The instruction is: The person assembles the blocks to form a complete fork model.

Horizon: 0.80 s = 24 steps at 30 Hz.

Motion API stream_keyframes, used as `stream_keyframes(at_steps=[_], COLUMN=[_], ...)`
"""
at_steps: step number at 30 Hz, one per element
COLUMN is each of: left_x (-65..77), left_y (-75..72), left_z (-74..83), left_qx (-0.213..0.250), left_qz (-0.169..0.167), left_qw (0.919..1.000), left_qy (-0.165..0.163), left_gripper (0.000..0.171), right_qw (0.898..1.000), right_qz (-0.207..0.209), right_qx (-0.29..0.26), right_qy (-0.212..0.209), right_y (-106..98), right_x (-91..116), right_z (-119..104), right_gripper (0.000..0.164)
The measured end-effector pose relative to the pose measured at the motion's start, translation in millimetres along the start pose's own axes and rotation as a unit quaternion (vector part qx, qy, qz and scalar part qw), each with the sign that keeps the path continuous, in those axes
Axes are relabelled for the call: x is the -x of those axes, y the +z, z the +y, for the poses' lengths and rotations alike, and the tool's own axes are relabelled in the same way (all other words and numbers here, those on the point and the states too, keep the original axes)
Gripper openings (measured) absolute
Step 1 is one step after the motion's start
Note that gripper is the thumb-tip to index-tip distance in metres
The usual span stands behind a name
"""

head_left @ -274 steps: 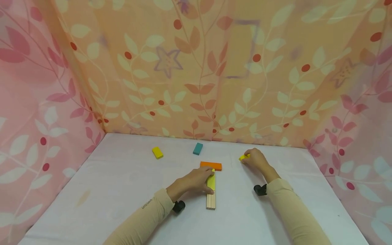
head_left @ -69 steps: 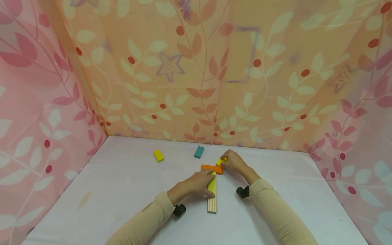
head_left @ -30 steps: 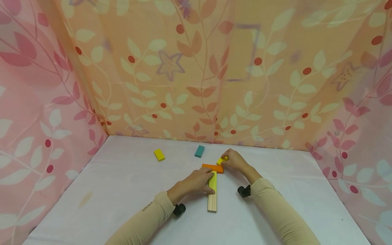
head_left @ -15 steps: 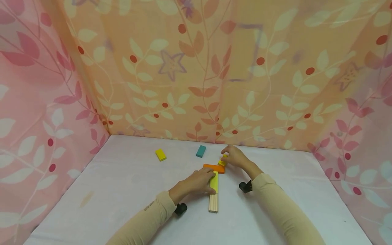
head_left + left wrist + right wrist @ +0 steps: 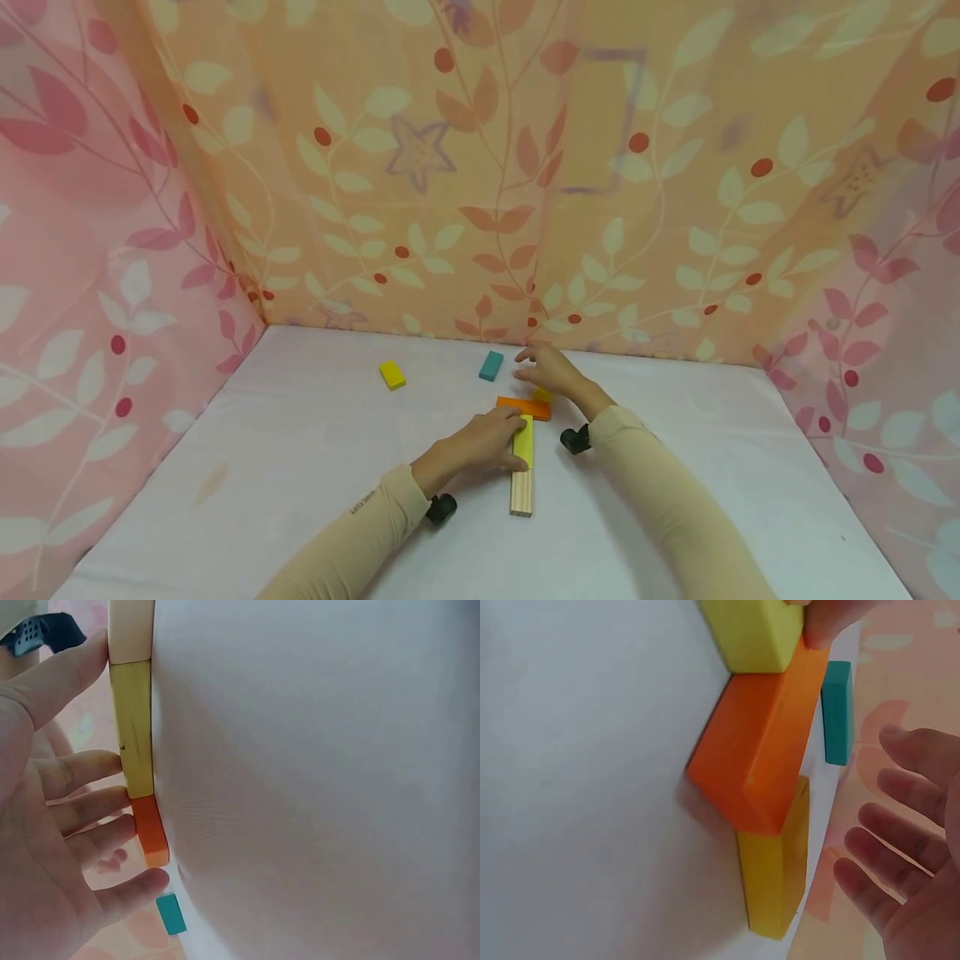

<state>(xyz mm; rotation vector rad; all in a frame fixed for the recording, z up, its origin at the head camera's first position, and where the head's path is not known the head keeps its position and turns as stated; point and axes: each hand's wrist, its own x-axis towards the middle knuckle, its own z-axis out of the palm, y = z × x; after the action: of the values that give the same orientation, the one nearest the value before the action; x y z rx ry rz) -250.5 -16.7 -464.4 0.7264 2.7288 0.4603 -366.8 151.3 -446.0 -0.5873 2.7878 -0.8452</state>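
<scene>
A small yellow block (image 5: 392, 374) lies far left on the tabletop (image 5: 300, 467). The left hand (image 5: 480, 442) rests flat-fingered against the long yellow block (image 5: 522, 442) below the orange block (image 5: 523, 407). The right hand (image 5: 551, 369) hovers open, empty, beside the teal block (image 5: 491, 365).

orange block (image 5: 523, 407) | flat | crosswise atop yellow block (image 5: 522, 440) end

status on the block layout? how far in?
Done, by the look of it: orange block lies across the far end of the yellow plank and wood plank, with a small yellow block set at its right end. In hand: left hand steadies the planks; right hand, empty, reaches toward the teal block. Left: teal block and loose yellow block.
</scene>
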Motion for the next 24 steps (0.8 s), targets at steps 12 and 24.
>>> stream_keyframes(at_steps=[12, 24], left_x=[-0.7, 3.8], left_y=[-0.9, -2.2], left_z=[-0.3, 2.2], left_qx=[-0.02, -0.033], left_qz=[-0.001, 0.01], left_qw=[0.9997, 0.9992], left_qy=[0.012, 0.021], left_gripper=[0.072, 0.073], right_qw=[0.999, 0.991], right_qz=[-0.031, -0.054], right_qx=[0.006, 0.109], right_qy=[-0.011, -0.06], right_y=[10, 21], right_x=[-20, -32], right_z=[-12, -19], right_gripper=[0.037, 0.036])
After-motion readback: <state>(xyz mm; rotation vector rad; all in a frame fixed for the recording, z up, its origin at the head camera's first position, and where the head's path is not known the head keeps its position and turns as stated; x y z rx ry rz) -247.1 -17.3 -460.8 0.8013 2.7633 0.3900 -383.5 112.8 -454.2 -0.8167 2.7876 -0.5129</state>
